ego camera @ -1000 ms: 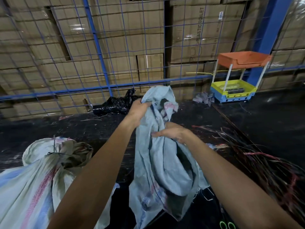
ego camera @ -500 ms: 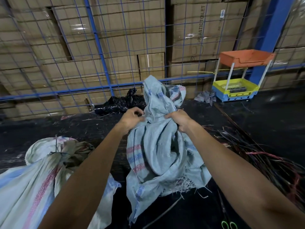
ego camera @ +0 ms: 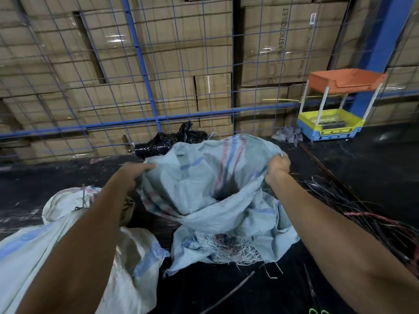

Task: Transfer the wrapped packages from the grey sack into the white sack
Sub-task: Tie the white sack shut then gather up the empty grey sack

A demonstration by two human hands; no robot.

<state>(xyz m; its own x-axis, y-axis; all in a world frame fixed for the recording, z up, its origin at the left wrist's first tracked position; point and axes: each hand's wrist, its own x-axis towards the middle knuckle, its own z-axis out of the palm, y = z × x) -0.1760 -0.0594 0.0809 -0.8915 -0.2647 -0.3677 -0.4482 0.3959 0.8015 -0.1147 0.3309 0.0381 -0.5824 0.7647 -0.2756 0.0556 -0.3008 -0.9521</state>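
Note:
A limp woven sack (ego camera: 204,177), pale blue-grey with red and blue stripes, hangs in front of me with its mouth pulled wide. My left hand (ego camera: 133,172) grips the left side of the rim and my right hand (ego camera: 277,165) grips the right side. Its frayed lower edge rests on the dark floor. A fuller, whiter woven sack (ego camera: 61,207) lies at the lower left, its neck bunched and partly hidden by my left forearm. No wrapped packages show.
A blue wire-mesh fence (ego camera: 140,64) with stacked cardboard boxes behind it closes the back. A black plastic bag (ego camera: 172,141) lies at its foot. A small orange, yellow and blue tray rack (ego camera: 333,109) stands back right. Loose straps (ego camera: 374,214) and green-handled scissors (ego camera: 315,302) lie at right.
My hands have moved apart and spread the bunched blue-grey sack open at its mouth. The sack sits lower and wider than before.

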